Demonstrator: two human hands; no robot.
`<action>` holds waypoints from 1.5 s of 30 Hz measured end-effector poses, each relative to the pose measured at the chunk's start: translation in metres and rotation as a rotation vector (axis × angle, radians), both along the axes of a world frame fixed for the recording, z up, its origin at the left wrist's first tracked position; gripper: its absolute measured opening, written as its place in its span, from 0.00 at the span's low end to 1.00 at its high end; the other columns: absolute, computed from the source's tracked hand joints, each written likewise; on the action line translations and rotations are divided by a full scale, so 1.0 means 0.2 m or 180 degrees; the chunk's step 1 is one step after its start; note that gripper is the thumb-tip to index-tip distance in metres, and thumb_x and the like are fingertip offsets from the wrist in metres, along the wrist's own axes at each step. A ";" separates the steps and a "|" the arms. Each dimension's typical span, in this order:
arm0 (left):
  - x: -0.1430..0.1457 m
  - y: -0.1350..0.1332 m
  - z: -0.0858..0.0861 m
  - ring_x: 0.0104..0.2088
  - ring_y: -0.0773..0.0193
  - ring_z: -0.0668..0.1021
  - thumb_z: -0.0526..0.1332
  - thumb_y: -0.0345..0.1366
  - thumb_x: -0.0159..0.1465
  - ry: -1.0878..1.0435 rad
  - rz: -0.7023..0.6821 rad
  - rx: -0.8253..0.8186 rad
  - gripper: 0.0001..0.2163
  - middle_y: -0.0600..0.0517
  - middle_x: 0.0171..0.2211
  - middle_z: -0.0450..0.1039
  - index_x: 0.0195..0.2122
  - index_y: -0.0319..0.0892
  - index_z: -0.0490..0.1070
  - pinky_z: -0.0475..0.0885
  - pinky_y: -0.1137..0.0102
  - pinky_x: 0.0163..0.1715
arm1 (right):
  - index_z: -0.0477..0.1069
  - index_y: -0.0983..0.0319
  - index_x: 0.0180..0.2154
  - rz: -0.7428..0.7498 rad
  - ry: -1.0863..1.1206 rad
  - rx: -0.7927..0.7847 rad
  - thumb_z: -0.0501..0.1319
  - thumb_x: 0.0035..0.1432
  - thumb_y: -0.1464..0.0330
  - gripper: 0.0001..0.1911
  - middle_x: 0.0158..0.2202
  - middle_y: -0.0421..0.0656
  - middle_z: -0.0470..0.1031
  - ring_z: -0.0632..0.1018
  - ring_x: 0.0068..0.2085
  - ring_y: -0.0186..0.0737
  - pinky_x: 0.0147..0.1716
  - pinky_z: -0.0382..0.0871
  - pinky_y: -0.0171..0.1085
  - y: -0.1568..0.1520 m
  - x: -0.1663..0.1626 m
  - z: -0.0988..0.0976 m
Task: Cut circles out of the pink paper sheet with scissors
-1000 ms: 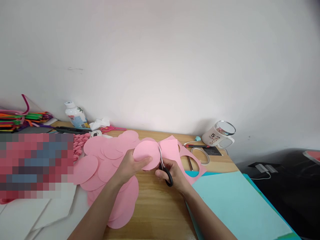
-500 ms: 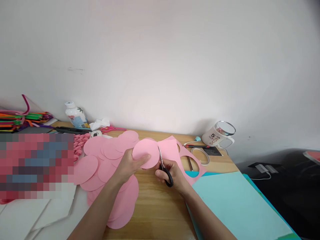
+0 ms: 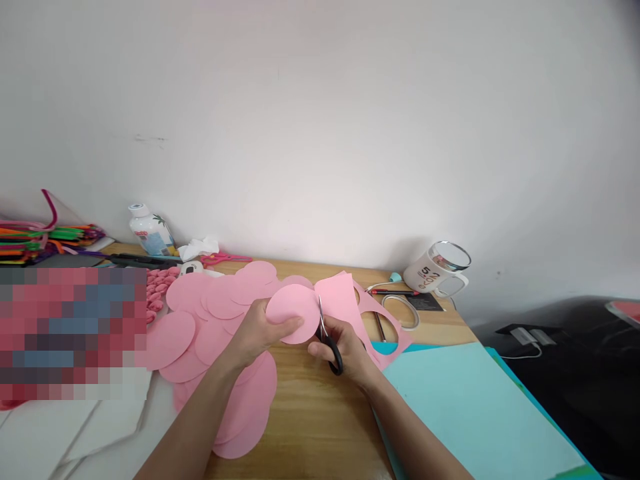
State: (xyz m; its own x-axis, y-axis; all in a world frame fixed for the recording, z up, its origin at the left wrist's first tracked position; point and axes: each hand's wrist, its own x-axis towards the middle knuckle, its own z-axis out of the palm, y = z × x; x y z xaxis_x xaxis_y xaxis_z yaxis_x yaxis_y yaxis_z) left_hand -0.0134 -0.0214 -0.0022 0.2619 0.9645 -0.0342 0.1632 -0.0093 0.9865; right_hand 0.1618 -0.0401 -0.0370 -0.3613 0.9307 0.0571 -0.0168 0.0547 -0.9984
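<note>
My left hand (image 3: 260, 331) pinches a pink paper circle (image 3: 293, 312) still joined to a pink sheet (image 3: 337, 298), holding it just above the wooden table (image 3: 320, 413). My right hand (image 3: 350, 350) grips black-handled scissors (image 3: 329, 340), their blades running up along the circle's right edge. Several cut pink circles (image 3: 200, 320) lie spread on the table to the left and under my left forearm. A pink sheet with round holes (image 3: 385, 323) lies behind my right hand.
A turquoise sheet (image 3: 470, 407) covers the table's right side. A white mug (image 3: 440, 270), a tape ring (image 3: 400, 310) and a red pen (image 3: 395, 292) sit at the back right. A bottle (image 3: 147, 230), pink-handled scissors (image 3: 225, 257) and coloured pipe cleaners (image 3: 45, 237) line the back left. White sheets (image 3: 65, 427) lie front left.
The scissors have worked a little along the circle's edge and the loose pink sheet has tipped up slightly to the right. Both hands stay in nearly the same place.
</note>
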 end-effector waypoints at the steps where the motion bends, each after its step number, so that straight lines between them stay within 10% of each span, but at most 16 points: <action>1: 0.00 0.00 0.00 0.33 0.58 0.76 0.63 0.38 0.51 -0.0007 -0.0014 -0.0006 0.11 0.49 0.31 0.77 0.32 0.36 0.73 0.71 0.70 0.29 | 0.58 0.62 0.23 -0.0002 0.0003 0.0006 0.66 0.42 0.54 0.22 0.21 0.34 0.52 0.54 0.23 0.30 0.21 0.47 0.32 0.00 0.00 0.00; 45: -0.01 0.01 -0.02 0.25 0.67 0.68 0.65 0.35 0.49 -0.0263 0.0148 -0.0202 0.08 0.54 0.23 0.68 0.26 0.35 0.72 0.63 0.74 0.23 | 0.59 0.63 0.23 -0.0010 0.0185 -0.0013 0.68 0.43 0.60 0.19 0.21 0.34 0.52 0.53 0.23 0.29 0.21 0.45 0.32 0.01 0.00 -0.03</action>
State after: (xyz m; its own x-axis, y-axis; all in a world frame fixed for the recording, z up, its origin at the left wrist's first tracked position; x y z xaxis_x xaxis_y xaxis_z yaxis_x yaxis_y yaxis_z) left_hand -0.0148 -0.0189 -0.0061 0.2213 0.9723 -0.0757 0.0800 0.0593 0.9950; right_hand 0.1613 -0.0390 -0.0429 -0.3546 0.9321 0.0740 -0.0746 0.0507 -0.9959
